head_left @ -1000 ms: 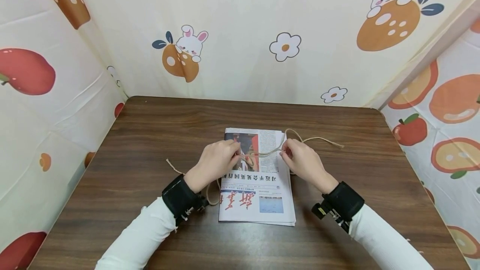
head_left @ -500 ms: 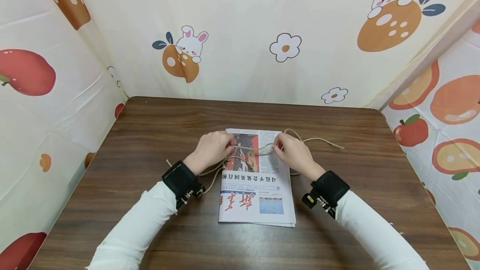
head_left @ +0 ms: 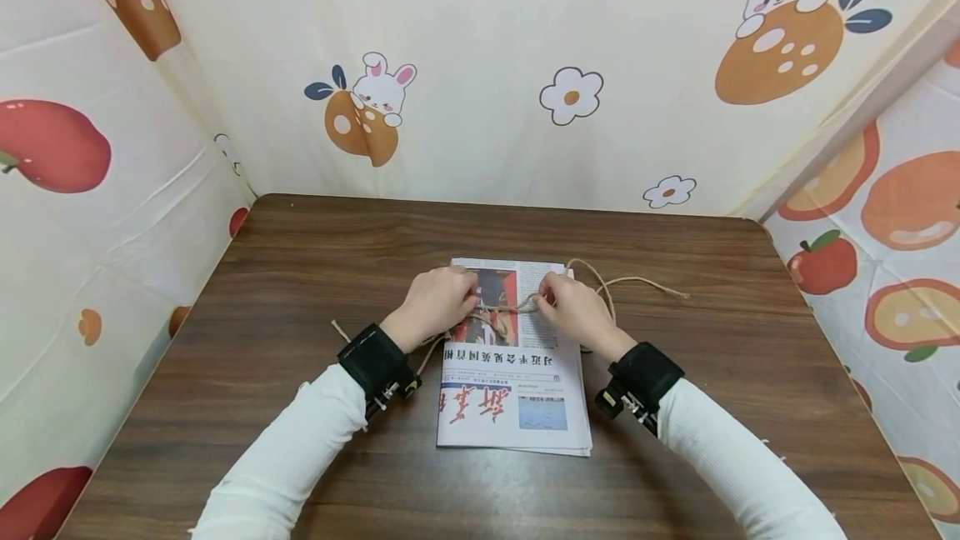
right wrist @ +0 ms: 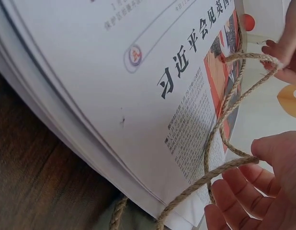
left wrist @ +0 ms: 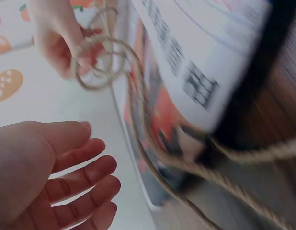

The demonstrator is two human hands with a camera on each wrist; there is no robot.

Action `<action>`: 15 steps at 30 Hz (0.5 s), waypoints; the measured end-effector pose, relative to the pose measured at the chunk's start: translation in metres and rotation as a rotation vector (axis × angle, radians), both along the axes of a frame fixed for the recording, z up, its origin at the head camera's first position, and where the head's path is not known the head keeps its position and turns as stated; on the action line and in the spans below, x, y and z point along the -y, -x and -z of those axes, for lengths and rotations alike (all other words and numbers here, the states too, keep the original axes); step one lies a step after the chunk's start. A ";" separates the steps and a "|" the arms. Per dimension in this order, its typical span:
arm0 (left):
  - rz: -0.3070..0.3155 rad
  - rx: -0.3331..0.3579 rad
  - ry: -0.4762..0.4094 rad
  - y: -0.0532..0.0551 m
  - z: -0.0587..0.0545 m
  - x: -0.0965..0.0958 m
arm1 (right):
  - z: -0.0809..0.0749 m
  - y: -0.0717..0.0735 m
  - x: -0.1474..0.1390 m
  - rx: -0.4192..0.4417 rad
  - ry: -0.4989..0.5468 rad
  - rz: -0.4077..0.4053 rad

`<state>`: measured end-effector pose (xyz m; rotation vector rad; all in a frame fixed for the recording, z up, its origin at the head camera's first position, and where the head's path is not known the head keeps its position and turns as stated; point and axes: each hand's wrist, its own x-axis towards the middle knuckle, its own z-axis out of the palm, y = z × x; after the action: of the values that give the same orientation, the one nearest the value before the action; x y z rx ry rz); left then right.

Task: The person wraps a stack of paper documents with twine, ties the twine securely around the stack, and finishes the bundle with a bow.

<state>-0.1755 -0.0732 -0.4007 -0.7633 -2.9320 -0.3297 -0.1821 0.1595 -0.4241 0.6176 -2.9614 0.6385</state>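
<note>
A folded newspaper stack (head_left: 517, 394) lies on the table, its headline facing away, with jute twine (head_left: 510, 308) crossing its far part. Over the right of the printed photo, my right hand (head_left: 573, 311) pinches the twine between thumb and fingers; the right wrist view shows the twine (right wrist: 200, 181) running up to the fingertips. My left hand (head_left: 438, 302) is over the stack's left edge. In the left wrist view its fingers (left wrist: 81, 172) are loosely bent with nothing between them, while a loop of twine (left wrist: 97, 86) stands up beside the right hand.
One loose twine end (head_left: 652, 282) trails on the wooden table (head_left: 337, 248) to the right, another (head_left: 340, 329) shows left of the left wrist. Printed cloth walls (head_left: 480, 132) enclose the table at the back and sides. Both wrists wear black bands (head_left: 378, 369).
The right hand has moved left over the newspapers with the twine, closer to the left hand. The left hand went up a little, then back toward the right; the twine at its left has shifted.
</note>
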 end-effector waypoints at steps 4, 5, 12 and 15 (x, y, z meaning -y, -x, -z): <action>0.042 -0.047 0.008 -0.008 -0.003 -0.010 | 0.001 0.000 0.000 0.007 0.005 -0.001; 0.049 -0.051 0.022 -0.010 -0.003 -0.013 | 0.001 0.000 0.000 0.007 0.006 -0.006; 0.078 -0.047 0.066 -0.020 0.002 -0.024 | -0.006 -0.001 -0.008 -0.035 0.004 -0.015; 0.062 -0.058 0.081 -0.022 0.008 -0.026 | -0.009 0.001 -0.019 -0.078 -0.006 -0.009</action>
<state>-0.1540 -0.0472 -0.4083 -0.8601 -2.8872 -0.1903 -0.1831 0.1782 -0.4149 0.6416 -2.8911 0.5927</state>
